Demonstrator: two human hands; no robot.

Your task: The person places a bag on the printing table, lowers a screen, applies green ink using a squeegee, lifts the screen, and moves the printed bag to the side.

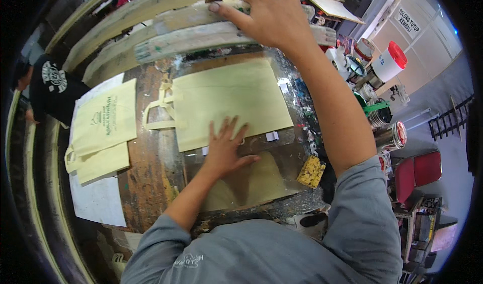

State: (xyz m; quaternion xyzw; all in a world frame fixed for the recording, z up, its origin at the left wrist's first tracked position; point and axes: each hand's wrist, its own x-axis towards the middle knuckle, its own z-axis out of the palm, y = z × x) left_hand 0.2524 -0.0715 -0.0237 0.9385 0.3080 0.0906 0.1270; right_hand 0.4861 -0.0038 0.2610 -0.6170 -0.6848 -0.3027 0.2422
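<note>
A blank pale-yellow fabric tote bag (pixel 226 93) lies flat on the worktable, its handles spread toward the left. My left hand (pixel 225 150) rests near the bag's close edge with fingers spread and palm down. At the table's far side, my right hand (pixel 275 20) curls over the top of a raised, whitish, paint-stained frame (pixel 196 41), its thumb stretched to the left and some fingertips hidden behind. Small white tabs (pixel 272 136) show along the bag's close edge. Left of it lie stacked tote bags (pixel 108 115); the top one bears a green print.
A yellow sponge block (pixel 312 172) sits at the table's right edge. Paint cans (pixel 391 137) and a white bucket with red lid (pixel 390 62) stand to the right, near a red chair (pixel 417 172). A person in black (pixel 55 88) is at left, beside long racks of fabric.
</note>
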